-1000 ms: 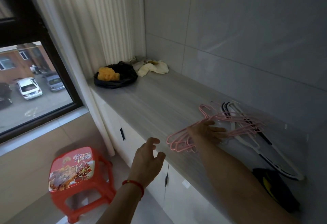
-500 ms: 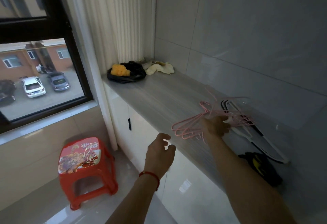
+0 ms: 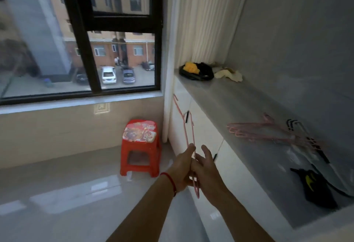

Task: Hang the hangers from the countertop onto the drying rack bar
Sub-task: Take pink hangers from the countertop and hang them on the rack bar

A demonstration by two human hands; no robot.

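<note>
Readable text: none | red stool (image 3: 140, 147), lower centre of frame: colourful printed picture on its seat, any lettering too blurred to read | black item (image 3: 314, 188) on the desk (image 3: 249, 104), lower right: yellow mark, no legible letters | cars (image 3: 108, 74) through the window, centre: plates too small to read
</note>
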